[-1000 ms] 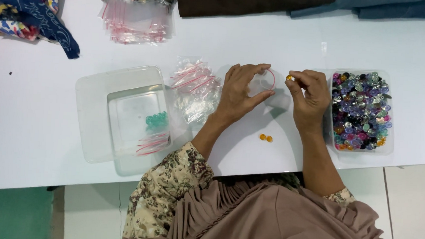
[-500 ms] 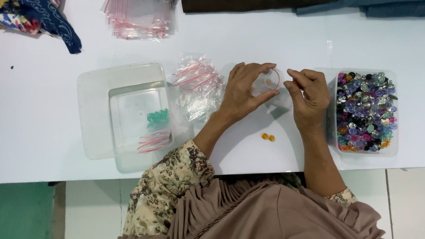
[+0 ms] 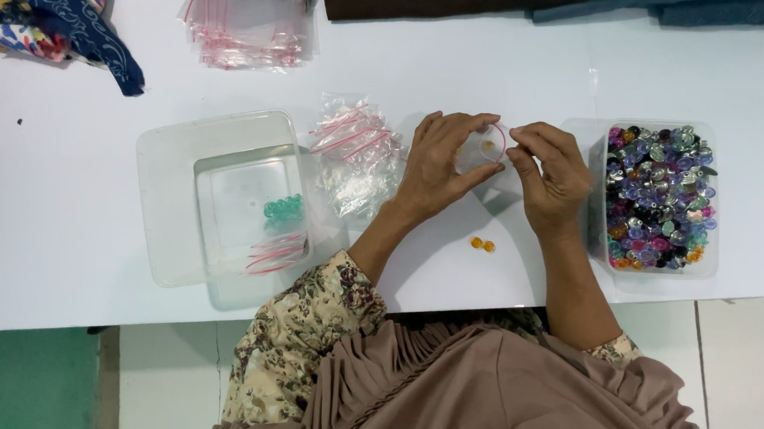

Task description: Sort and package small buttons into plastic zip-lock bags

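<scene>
I am pinching a small zip bag [image 3: 485,150] open between my left hand [image 3: 436,160] and right hand [image 3: 551,174], one orange bead inside, two orange beads [image 3: 483,244] waiting at six o'clock.

It looks like a small craft or packing workspace: a white table [image 3: 497,62] holds a tub of mixed coloured beads [image 3: 657,198], stacks of little zip bags [image 3: 250,25], clear trays [image 3: 171,193] and folded patterned cloth [image 3: 41,4].
</scene>
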